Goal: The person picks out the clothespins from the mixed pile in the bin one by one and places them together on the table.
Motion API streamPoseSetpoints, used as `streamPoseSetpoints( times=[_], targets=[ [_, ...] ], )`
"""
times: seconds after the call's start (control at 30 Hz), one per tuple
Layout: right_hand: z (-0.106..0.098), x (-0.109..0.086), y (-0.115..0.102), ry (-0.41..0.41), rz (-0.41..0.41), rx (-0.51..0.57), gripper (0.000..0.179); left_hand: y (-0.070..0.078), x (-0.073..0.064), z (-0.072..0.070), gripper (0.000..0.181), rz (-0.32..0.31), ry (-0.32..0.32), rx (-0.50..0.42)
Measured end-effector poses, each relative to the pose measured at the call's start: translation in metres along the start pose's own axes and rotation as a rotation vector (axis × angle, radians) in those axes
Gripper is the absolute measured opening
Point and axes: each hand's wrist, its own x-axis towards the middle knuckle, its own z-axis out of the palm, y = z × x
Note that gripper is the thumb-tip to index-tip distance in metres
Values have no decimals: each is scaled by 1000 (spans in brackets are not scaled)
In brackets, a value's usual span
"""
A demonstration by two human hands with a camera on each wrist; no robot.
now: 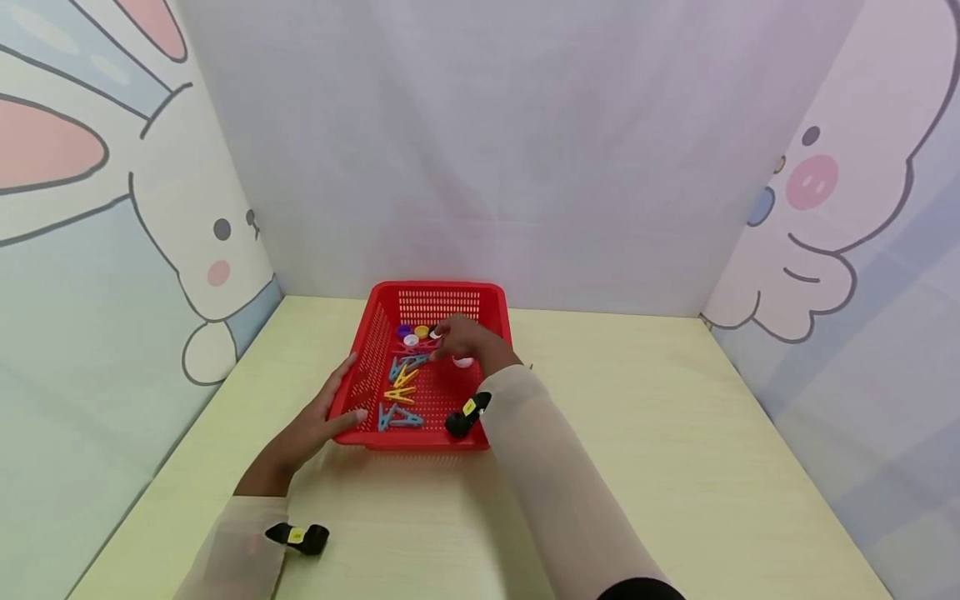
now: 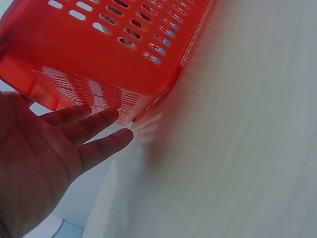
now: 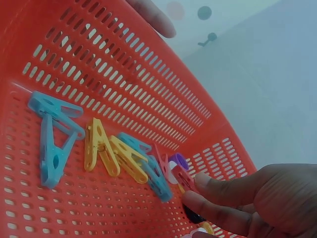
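Note:
A red plastic basket (image 1: 442, 439) stands on the table. My left hand (image 1: 311, 429) holds its left side, thumb over the rim and fairly straight fingers (image 2: 101, 148) along the outer wall. My right hand (image 1: 472, 342) reaches inside; its thumb and index finger pinch a pink clothespin (image 3: 184, 177) near the far end. Down the basket's left side lie blue clothespins (image 1: 401, 417), yellow clothespins (image 1: 401, 393) and more blue ones. Beyond them sit a purple cap (image 1: 404, 331), a yellow cap (image 1: 422, 332) and a white cap (image 1: 411, 340). The right hand partly hides other round pieces.
The pale wooden table (image 1: 637, 433) extends on both sides of the basket. A grey-white backdrop (image 1: 487, 167) rises behind it. Side panels with a cartoon rabbit (image 1: 202, 208) and another cartoon animal (image 1: 832, 167) border the table left and right.

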Motion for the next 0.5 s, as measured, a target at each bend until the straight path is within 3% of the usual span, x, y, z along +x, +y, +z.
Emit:
streamPoseSetpoints(
  times=[0.5],
  targets=[
    [-2, 4, 0, 60, -14, 42, 50, 1, 0, 1, 109, -6, 8, 0]
  ],
)
